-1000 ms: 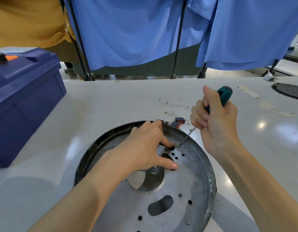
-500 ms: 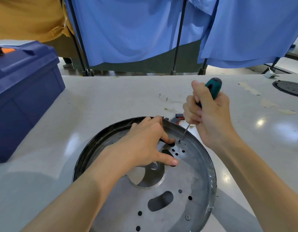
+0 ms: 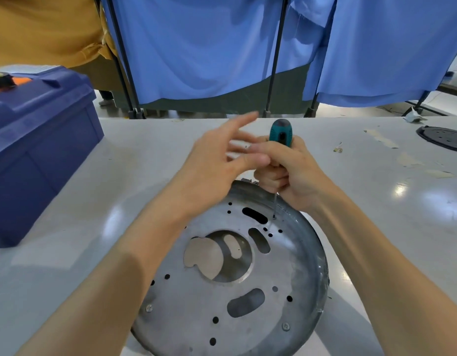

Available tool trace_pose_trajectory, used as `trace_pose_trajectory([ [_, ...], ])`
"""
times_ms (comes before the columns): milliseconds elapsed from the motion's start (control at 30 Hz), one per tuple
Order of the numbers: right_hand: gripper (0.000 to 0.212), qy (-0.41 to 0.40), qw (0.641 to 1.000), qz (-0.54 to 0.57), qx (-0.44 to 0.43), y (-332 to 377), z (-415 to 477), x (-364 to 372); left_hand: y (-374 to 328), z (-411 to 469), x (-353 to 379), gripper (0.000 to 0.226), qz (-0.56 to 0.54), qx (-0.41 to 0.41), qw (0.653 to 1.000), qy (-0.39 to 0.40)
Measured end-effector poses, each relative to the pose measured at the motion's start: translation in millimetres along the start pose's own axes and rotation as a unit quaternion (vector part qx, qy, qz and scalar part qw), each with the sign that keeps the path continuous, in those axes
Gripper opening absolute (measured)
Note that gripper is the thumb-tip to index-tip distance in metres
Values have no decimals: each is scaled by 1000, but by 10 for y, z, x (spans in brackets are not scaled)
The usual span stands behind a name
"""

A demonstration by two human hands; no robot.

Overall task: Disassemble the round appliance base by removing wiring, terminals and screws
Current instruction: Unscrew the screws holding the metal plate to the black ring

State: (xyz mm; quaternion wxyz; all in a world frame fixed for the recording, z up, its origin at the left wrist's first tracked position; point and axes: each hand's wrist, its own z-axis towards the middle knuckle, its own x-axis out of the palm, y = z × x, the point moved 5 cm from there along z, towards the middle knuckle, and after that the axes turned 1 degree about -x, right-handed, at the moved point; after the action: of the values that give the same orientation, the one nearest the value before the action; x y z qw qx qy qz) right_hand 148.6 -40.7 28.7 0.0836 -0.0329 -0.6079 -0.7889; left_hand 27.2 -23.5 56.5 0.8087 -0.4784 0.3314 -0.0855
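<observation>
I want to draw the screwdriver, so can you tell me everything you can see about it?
The screwdriver has a chunky teal handle with black patches and a thin metal shaft. It stands almost upright, tip down near the far rim of the round metal base. The right hand grips the handle, hiding its lower part. The left hand, fingers spread and blurred, is beside it; I cannot tell if it touches.

Under my right fingers (image 3: 272, 179), round base (image 3: 286, 268): dull grey sheet metal, lightly scuffed. Within them, screwdriver (image 3: 280, 133): teal matt plastic handle, slim steel shaft. Beyond my fingertips, table (image 3: 376, 214): smooth, glossy.
</observation>
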Motion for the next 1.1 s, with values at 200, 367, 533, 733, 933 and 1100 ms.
trace_pose_trajectory([
  [200,36,50,998,12,25,-25,-12,-5,-359,134,101,36,-38,88,994,54],
  [367,38,65,997,19,42,-43,-11,-17,-319,167,160,26,-106,94,990,-6],
  [533,14,-53,997,-51,-9,-27,-115,-156,-211,186,123,23,-150,87,984,-48],
  [733,15,-140,975,-124,-119,101,-314,-227,-203,155,155,21,-145,98,981,-84],
  [933,16,-54,997,5,-63,-77,-191,-170,-237,108,164,12,-37,117,975,-185],
  [1100,21,29,990,138,-11,-137,-172,-202,-207,122,276,31,-134,57,988,-57],
])
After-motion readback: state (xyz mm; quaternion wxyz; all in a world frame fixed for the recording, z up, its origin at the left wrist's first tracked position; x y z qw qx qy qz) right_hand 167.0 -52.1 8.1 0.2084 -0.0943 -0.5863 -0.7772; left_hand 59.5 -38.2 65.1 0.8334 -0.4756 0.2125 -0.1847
